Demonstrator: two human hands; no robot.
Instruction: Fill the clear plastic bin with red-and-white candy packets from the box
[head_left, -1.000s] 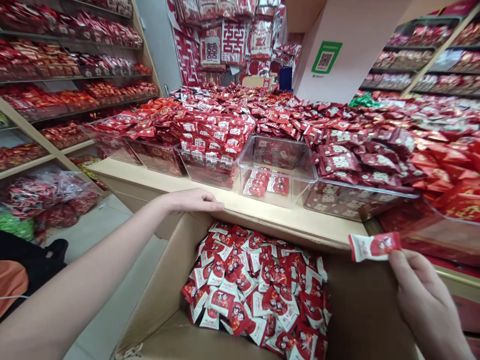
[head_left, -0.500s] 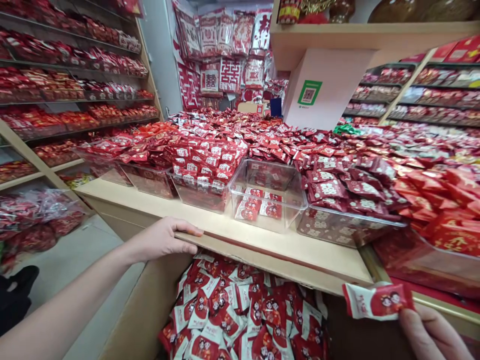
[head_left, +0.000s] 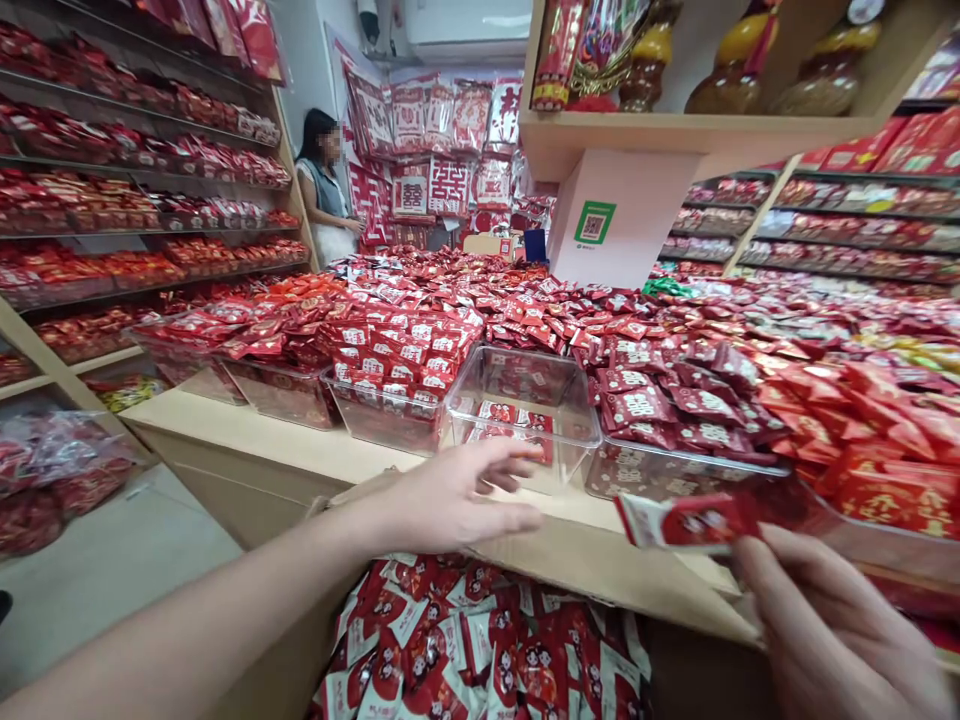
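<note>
Clear plastic forms the walls of a bin (head_left: pixel 577 440) that stands on the pale wooden table (head_left: pixel 187 420) in the head view, with a few red-and-white packets (head_left: pixel 499 412) lying flat on its bottom. Just in front of this bin is the left hand (head_left: pixel 465 500), thumb and fingers apart and slightly curled, overlapping the bin's front wall; whether it touches the plastic cannot be told. To the right of the bin and nearer the camera, the right hand (head_left: pixel 840 610) is clamped on one end of a red-and-white packet (head_left: pixel 694 522), which points leftward, a little blurred, in front of the neighbouring bin. Below and in front of the clear bin is a cardboard box (head_left: pixel 277 670), against the table's front, holding a heap of packets (head_left: pixel 480 640) in similar red and white wrappers. Immediately left of the bin, small red packs (head_left: pixel 397 370) rise above the rim of another container; immediately right are dark red packs (head_left: pixel 667 400) with pale lettering, and farther right come orange-red ones (head_left: pixel 892 490). Behind the bin spreads a broad mass of wrapped goods (head_left: pixel 517 300), and behind it, to the right, a white pillar (head_left: pixel 637 240) bears a green-framed code sign (head_left: pixel 596 222). Far behind the bin, to its left, a person (head_left: pixel 330 195) stands beside tall stocked shelves (head_left: pixel 150 170).
</note>
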